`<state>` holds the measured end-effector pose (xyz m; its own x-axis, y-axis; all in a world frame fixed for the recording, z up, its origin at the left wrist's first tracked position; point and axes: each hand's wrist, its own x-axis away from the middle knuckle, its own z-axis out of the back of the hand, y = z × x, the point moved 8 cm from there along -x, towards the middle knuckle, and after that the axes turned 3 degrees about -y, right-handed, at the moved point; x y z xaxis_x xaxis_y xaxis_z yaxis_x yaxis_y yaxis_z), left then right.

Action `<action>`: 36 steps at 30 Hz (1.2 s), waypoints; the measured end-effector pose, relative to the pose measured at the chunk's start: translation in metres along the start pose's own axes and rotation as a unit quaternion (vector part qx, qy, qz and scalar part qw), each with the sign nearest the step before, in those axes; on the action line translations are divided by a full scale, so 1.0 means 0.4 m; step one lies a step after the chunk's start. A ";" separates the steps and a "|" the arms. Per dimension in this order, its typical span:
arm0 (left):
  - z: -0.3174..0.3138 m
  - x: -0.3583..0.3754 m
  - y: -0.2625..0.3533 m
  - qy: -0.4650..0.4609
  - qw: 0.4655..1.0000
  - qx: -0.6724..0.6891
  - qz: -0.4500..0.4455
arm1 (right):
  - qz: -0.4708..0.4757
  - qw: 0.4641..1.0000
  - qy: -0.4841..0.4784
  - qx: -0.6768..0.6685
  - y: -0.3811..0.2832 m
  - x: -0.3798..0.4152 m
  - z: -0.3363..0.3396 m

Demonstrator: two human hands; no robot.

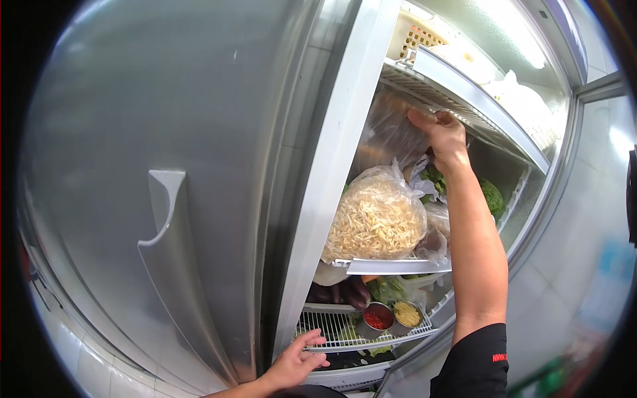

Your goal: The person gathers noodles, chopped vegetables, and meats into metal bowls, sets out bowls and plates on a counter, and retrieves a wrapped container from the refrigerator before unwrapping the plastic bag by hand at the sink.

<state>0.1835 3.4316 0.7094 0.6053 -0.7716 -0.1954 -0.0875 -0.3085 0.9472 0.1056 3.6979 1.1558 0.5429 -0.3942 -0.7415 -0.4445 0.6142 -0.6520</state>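
Note:
My right hand [443, 138] reaches into the open fridge, beneath the upper wire shelf, its fingers closed on the top of a clear plastic bag [391, 129]. What that bag holds is hard to make out. Just below sits a clear bag of bean sprouts [378, 215], resting on the middle shelf. Leafy greens [491, 198] lie behind my right forearm. My left hand [298, 361] is low, in front of the bottom wire shelf, with fingers apart and nothing in them.
The upper shelf [464, 73] carries a perforated basket [421, 43] and white bags [524, 103]. Lower down are eggplants [342, 292], a metal cup of chopped red pieces [377, 317] and a cup of yellow shreds [407, 314]. A closed steel door [219, 99] with a handle [166, 212] stands left.

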 end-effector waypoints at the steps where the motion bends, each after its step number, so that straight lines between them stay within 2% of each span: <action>1: -0.001 -0.001 0.003 -0.002 1.000 0.002 -0.001 | 0.006 1.000 -0.018 -0.002 -0.010 0.003 0.005; 2: -0.001 -0.001 0.006 -0.004 1.000 0.004 -0.002 | 0.017 1.000 0.004 -0.007 -0.022 0.009 0.020; 5: -0.002 -0.002 0.011 -0.018 1.000 0.005 -0.016 | 0.068 0.996 -0.026 -0.048 -0.068 0.041 0.043; 9: -0.004 -0.004 0.012 -0.029 0.999 0.013 -0.025 | 0.024 0.999 0.025 0.037 -0.052 0.074 0.104; 10: -0.004 -0.004 0.015 -0.013 0.999 0.025 -0.038 | 0.033 0.999 0.028 0.020 -0.046 0.084 0.113; 13: -0.025 -0.014 0.076 -0.003 0.974 -0.189 -0.124 | 0.001 0.998 0.062 0.015 -0.023 0.104 0.143; 14: -0.041 -0.021 0.111 0.019 0.964 -0.208 -0.164 | 0.000 0.998 0.061 0.006 -0.021 0.113 0.148; 17: -0.158 -0.041 0.301 0.014 0.905 -0.253 -0.342 | -0.008 0.998 0.060 -0.027 -0.025 0.135 0.150; 18: -0.200 -0.040 0.372 0.035 0.852 -0.282 -0.440 | -0.013 0.998 0.049 -0.026 -0.013 0.125 0.157; 19: -0.231 -0.056 0.435 0.052 0.821 -0.270 -0.500 | -0.017 0.999 0.041 -0.026 -0.001 0.113 0.168; 20: -0.251 -0.077 0.497 0.096 0.788 -0.266 -0.546 | 0.000 0.997 0.019 -0.069 -0.008 0.115 0.162; 22: -0.266 -0.136 0.622 0.213 0.720 -0.285 -0.595 | -0.009 0.997 0.036 -0.069 0.001 0.113 0.180; 24: -0.217 -0.251 0.733 0.338 0.732 -0.301 -0.509 | -0.016 0.996 0.049 -0.066 0.013 0.109 0.204; 25: -0.173 -0.327 0.770 0.364 0.782 -0.305 -0.403 | -0.022 0.997 0.048 -0.063 0.022 0.102 0.222; 26: -0.143 -0.404 0.793 0.353 0.828 -0.344 -0.270 | -0.024 0.997 0.049 -0.052 0.015 0.110 0.231; 27: -0.128 -0.481 0.799 0.297 0.857 -0.380 -0.181 | -0.027 0.996 0.056 -0.066 0.018 0.113 0.239; 28: -0.125 -0.536 0.782 0.265 0.864 -0.419 -0.093 | -0.021 0.996 0.067 -0.048 0.019 0.114 0.252; 31: -0.135 -0.633 0.784 0.203 0.857 -0.470 -0.065 | -0.019 0.996 0.074 -0.050 0.014 0.121 0.278; 32: -0.142 -0.647 0.811 0.206 0.852 -0.471 -0.099 | -0.025 0.996 0.071 -0.055 0.015 0.128 0.287; 35: -0.176 -0.646 0.863 0.134 0.888 -0.416 -0.141 | -0.007 0.992 0.101 -0.073 0.006 0.138 0.329; 36: -0.185 -0.645 0.880 0.191 0.866 -0.434 -0.160 | 0.000 0.993 0.098 -0.057 0.002 0.133 0.343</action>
<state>0.0550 3.5632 1.1121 0.7205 -0.4332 -0.5414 0.6603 0.1904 0.7264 0.2319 3.7712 1.1376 0.3979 -0.5270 -0.7509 -0.5291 0.5368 -0.6571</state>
